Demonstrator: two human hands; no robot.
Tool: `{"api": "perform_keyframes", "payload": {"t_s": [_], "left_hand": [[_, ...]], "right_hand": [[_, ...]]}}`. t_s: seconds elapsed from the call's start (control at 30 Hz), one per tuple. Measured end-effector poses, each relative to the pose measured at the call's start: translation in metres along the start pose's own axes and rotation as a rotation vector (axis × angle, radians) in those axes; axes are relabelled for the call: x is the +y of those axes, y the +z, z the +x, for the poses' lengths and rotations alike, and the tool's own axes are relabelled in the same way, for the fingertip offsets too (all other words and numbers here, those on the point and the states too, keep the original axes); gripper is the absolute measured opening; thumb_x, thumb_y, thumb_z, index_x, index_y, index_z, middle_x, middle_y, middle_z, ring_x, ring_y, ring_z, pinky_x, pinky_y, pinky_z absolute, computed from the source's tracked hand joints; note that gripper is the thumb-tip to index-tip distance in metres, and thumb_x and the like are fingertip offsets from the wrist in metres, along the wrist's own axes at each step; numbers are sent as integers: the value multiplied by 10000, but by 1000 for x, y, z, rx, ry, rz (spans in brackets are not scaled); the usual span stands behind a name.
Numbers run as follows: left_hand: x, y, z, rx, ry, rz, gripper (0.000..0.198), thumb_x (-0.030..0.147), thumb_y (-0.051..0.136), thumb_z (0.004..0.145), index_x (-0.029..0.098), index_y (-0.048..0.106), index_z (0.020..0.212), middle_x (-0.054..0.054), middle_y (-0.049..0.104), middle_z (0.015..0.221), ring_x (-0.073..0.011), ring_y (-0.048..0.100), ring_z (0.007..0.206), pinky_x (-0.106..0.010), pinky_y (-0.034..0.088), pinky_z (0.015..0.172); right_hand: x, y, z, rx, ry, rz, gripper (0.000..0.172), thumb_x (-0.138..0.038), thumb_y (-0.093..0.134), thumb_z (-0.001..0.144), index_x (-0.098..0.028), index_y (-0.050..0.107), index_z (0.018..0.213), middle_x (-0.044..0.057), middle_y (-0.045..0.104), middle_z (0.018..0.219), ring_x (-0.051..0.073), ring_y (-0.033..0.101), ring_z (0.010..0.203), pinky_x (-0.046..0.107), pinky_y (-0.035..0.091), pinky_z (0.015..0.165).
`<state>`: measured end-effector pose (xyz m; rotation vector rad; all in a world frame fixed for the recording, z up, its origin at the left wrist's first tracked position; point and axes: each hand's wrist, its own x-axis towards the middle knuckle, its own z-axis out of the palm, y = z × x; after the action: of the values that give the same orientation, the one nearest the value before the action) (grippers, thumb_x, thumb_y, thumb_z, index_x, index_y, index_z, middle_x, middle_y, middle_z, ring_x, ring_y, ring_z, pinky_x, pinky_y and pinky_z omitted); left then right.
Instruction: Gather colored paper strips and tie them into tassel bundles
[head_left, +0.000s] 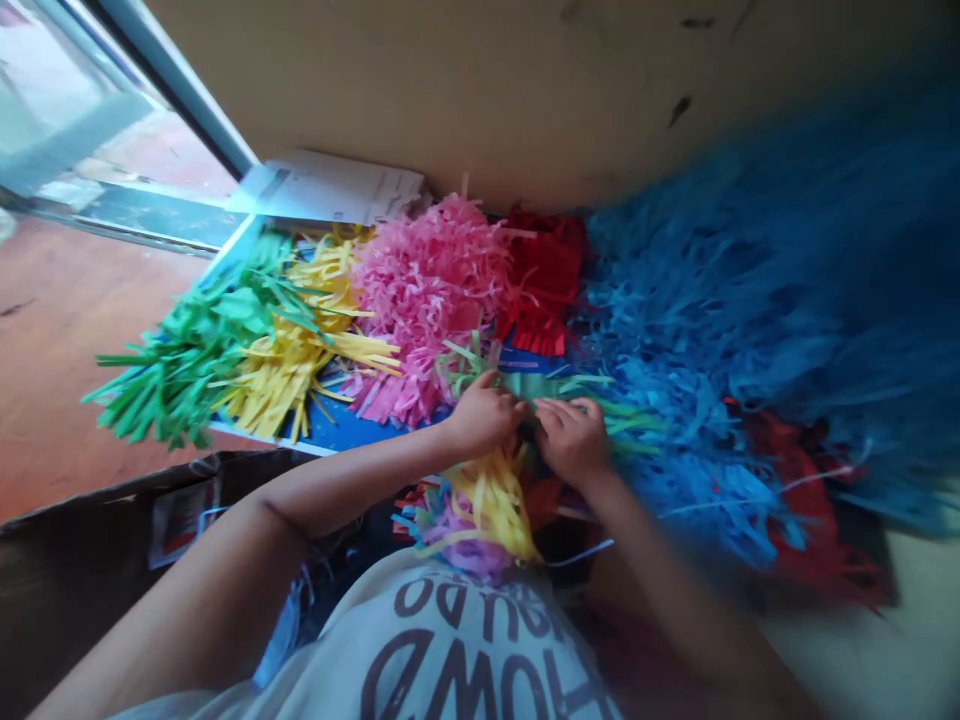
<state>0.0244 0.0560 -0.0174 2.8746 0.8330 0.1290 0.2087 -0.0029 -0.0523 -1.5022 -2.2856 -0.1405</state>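
Gripping a green fringed paper strip (536, 387), the left hand (484, 415) and right hand (574, 440) sit close together near the middle of the head view, their fingers curled over its solid band. The strip's long axis runs roughly sideways across the view, dipping slightly to the right, and its cut fringes splay outward at both ends. It lies just past the near edge of a blue board (337, 430), with its right end reaching over blue fringes.

The backs of both hands face up. The left forearm (352, 480) comes in from the lower left at a shallow slant, while the right forearm (660, 570) rises more steeply from the lower right and blurs toward the bottom of the view.

Along the board, a green fringed bunch (187, 350) overhangs the left side, followed by a yellow fringed bunch (300, 345), a pink fringed bunch (427, 300) and a red fringed bunch (544, 280) near the far edge. A large, blurred blue fringed heap (750, 300) fills the right side, with red fringed paper (802, 500) below it. Just below the hands, a yellow fringed tuft (487, 500) sits against a purple fringed tuft (465, 545), just above the person's lettered white shirt (442, 640). A stack of printed papers (330, 188) lies beyond the far edge, against a beige wall (525, 90). An orange-brown floor (75, 350) spreads to the left, and a dark cardboard box (112, 590) sits in the lower-left corner.
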Motion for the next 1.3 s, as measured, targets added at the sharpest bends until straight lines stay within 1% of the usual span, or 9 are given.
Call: {"api": "perform_keyframes", "payload": {"t_s": [0.07,0.13,0.23,0.33,0.47,0.53,0.8,1.1,1.3], "left_hand": [[-7,4,-4,47,24,-38,244,129,523,903,205,736,997,-52,761,848,-199,703,827,-497,382,1076],[-15,7,-7,92,28,-77,263,112,519,886,225,746,952,-34,767,853,-188,696,826,-498,345,1103],[-18,11,-6,110,9,-137,260,125,528,875,239,758,913,-23,765,804,-185,681,769,-509,331,1101],[-10,13,-3,94,-16,-167,232,154,551,875,238,762,920,-26,762,785,-182,666,728,-504,339,1081],[-9,11,-5,40,-42,-119,206,183,565,889,227,764,861,-31,731,716,-177,646,702,-490,347,1051],[-16,9,-11,19,-84,-83,229,215,557,909,224,766,817,-39,714,694,-182,645,722,-479,348,1040],[-29,6,-12,34,-321,-170,334,431,555,929,190,776,857,-87,723,733,-243,660,820,-469,389,963],[-31,20,0,40,-427,-120,263,335,557,872,167,752,819,-107,711,696,-260,654,777,-498,399,913],[-34,19,3,8,-465,-136,320,355,533,880,149,770,817,-123,714,697,-264,663,760,-511,395,942]], "right_hand": [[12,-6,-5,-115,-53,41,207,-144,517,914,-199,670,1041,73,749,1118,189,632,1124,388,303,984],[21,-17,-10,-211,16,31,240,-112,541,863,-211,682,1030,58,758,1078,200,618,1143,399,298,989],[20,-36,-12,-202,185,-40,339,-128,594,805,-206,671,1126,79,732,1170,243,593,1165,427,299,998],[5,-42,-7,-171,100,29,467,-191,625,825,-181,599,1291,108,633,1366,253,549,1249,426,284,1057],[4,-24,-5,-153,81,213,138,-199,589,926,-230,717,968,24,777,995,177,679,986,369,323,956],[12,-13,-7,-142,113,259,170,-218,590,946,-250,724,846,-5,779,890,170,693,909,362,325,890],[22,6,-1,-112,344,262,314,-395,504,989,-242,729,832,22,772,824,187,686,747,332,374,768],[31,18,24,-211,539,231,379,-537,522,931,-236,721,816,64,754,778,223,650,677,323,375,657],[31,23,25,-187,516,159,488,-597,449,961,-212,718,830,95,744,793,219,629,678,325,354,658]]}}
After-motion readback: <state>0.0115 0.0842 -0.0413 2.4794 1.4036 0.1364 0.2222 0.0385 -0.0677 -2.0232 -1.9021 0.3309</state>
